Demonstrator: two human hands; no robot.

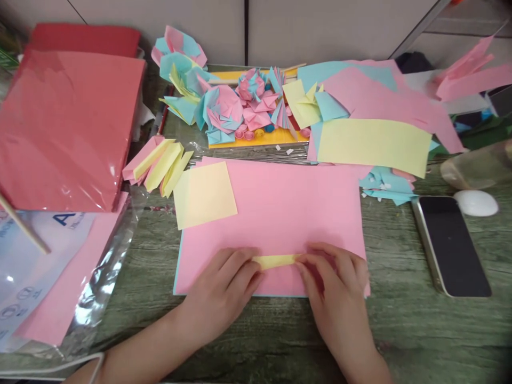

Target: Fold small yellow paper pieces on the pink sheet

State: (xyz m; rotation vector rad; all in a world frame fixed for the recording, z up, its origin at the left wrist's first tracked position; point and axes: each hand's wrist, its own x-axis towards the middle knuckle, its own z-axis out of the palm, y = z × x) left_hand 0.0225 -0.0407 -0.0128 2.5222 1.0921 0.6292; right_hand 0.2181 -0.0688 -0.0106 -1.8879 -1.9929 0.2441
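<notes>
A narrow folded yellow paper strip [277, 261] lies on a large pink sheet [280, 208] on the green wooden table. My left hand [224, 290] presses its fingertips on the strip's left end. My right hand [334, 290] pinches the strip's right end. A yellow square of paper [204, 196] rests on the pink sheet's upper left corner, apart from both hands.
A red paper pack [66, 122] sits at left above a plastic wrapper [36, 266]. Folded pink and yellow fans [158, 165], paper flowers [224, 101] on a yellow board, and loose coloured sheets [372, 122] fill the back. A phone [454, 245] and a white egg-shaped object [476, 202] lie at right.
</notes>
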